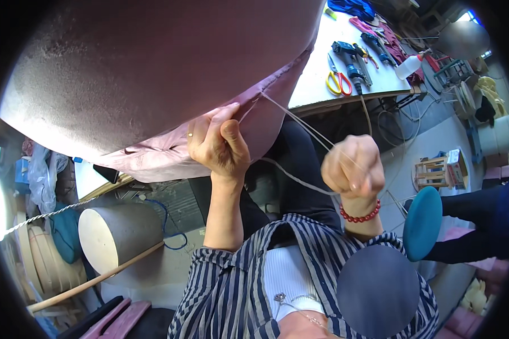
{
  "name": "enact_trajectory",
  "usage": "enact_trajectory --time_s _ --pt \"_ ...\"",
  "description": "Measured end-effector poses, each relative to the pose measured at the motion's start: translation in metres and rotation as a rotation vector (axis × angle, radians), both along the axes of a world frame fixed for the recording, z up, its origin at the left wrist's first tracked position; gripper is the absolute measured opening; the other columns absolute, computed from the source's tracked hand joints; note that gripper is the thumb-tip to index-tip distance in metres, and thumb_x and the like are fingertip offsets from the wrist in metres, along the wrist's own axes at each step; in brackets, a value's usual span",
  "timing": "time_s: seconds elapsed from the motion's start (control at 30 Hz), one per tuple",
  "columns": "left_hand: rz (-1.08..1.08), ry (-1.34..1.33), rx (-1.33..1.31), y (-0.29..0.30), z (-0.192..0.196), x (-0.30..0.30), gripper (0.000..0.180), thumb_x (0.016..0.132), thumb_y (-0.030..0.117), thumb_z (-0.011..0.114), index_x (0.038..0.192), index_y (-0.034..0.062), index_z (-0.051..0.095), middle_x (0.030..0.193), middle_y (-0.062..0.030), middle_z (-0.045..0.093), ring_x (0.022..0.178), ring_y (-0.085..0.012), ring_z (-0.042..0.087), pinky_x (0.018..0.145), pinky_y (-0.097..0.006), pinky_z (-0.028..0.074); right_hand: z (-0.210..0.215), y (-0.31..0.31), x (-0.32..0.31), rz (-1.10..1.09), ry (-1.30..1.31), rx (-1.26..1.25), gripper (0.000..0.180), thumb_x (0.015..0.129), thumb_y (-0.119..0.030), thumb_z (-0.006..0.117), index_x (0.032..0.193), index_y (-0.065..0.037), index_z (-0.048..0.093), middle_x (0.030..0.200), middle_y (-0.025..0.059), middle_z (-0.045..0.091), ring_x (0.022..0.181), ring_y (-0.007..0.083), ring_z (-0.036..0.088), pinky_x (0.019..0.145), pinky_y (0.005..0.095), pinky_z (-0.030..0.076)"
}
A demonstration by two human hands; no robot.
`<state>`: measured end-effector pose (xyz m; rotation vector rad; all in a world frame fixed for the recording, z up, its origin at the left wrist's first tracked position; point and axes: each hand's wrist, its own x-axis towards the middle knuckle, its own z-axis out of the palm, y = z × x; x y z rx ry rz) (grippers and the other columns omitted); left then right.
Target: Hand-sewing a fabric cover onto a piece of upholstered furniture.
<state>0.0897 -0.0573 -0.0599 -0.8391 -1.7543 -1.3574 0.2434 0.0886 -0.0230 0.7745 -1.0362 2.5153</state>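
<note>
A large pink upholstered piece [152, 68] fills the upper left, its fabric edge gathered along a seam. My left hand [218, 141] pinches the fabric edge at its underside, thumb and fingers closed. From the seam a pale cord [294, 117] runs taut in two strands to my right hand [353, 166], which is closed in a fist around it and slightly blurred. A loose stretch of the cord hangs below, between my two hands. Red beads circle my right wrist.
On the white worktable [316, 85] lie yellow-and-red-handled scissors [338, 82], a pneumatic gun [353, 68] and a white bottle [408, 66]. A cylinder [119, 234] lies at lower left. At right stand a small wooden crate [435, 172] and another person's dark-clothed legs [469, 226].
</note>
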Motion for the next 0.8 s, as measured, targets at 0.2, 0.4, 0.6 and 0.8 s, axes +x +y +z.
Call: enact_trajectory --time_s 0.2,0.4,0.6,0.8 --pt "-0.011 -0.014 -0.011 0.001 0.004 0.002 0.05 0.104 0.038 0.043 0.086 0.0032 0.074 0.078 -0.0095 0.066 0.074 -0.0219 0.063 0.069 -0.032 0.049 -0.063 0.03 0.056 -0.053 -0.241 -0.226 0.017 0.092 -0.018 0.068 0.101 -0.005 0.072 0.055 -0.0026 0.04 0.041 0.0062 0.027 0.04 0.0234 0.021" --pt "0.0 -0.019 -0.04 0.0 0.001 0.005 0.059 0.105 0.044 0.035 0.087 0.0024 0.073 0.08 -0.0104 0.067 0.076 -0.0231 0.063 0.07 -0.033 0.049 -0.076 0.03 0.063 0.029 -0.195 -0.406 0.018 0.093 -0.02 0.067 0.104 -0.007 0.07 0.058 -0.0052 0.036 0.044 0.0044 0.028 0.042 0.0203 0.025" --pt "-0.142 -0.062 -0.035 -0.01 0.003 0.006 0.094 0.097 0.066 0.006 0.084 -0.0027 0.069 0.087 -0.0145 0.07 0.083 -0.0278 0.067 0.079 -0.036 0.052 -0.085 0.034 0.064 -0.363 -0.977 -0.567 0.018 0.096 -0.015 0.062 0.107 -0.002 0.067 0.057 -0.0076 0.033 0.047 0.0037 0.025 0.045 0.0195 0.024" --pt "-0.232 -0.152 -0.088 -0.021 0.011 0.011 0.089 0.099 0.064 0.012 0.092 -0.0041 0.069 0.095 -0.017 0.071 0.09 -0.0288 0.068 0.086 -0.037 0.051 -0.096 0.028 0.089 -0.659 -1.131 -0.078 0.013 0.094 -0.016 0.066 0.099 -0.005 0.065 0.056 -0.0085 0.038 0.043 0.0028 0.028 0.043 0.0193 0.025"
